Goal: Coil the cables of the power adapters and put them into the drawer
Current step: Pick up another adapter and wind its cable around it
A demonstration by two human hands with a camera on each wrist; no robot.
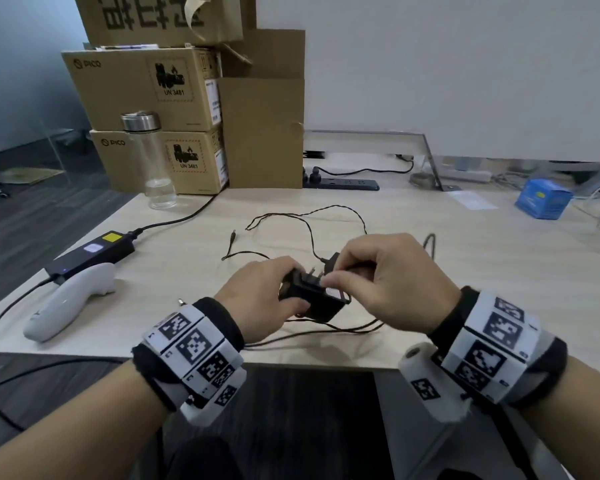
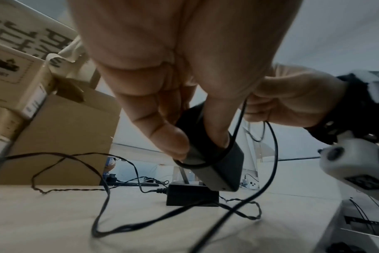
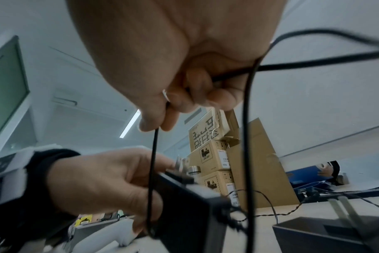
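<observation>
The left hand (image 1: pixel 257 292) grips a black power adapter (image 1: pixel 312 299) just above the near edge of the counter (image 1: pixel 465 271), prongs pointing up. The right hand (image 1: pixel 388 282) pinches the adapter's thin black cable (image 3: pixel 152 162) between thumb and forefinger, its other fingers curled round more of it. One loop of cable already circles the adapter body in the left wrist view, and slack trails onto the counter below the hands. A second adapter (image 2: pixel 191 195) lies on the counter just beyond, at twelve o'clock, with its twisted cable (image 1: pixel 291 216) sprawled loose. At nine o'clock lie a white controller (image 1: pixel 70 303) and a black power brick (image 1: pixel 90 254); at eleven o'clock, a glass bottle (image 1: pixel 149 161) before stacked cardboard boxes (image 1: pixel 146 91).
</observation>
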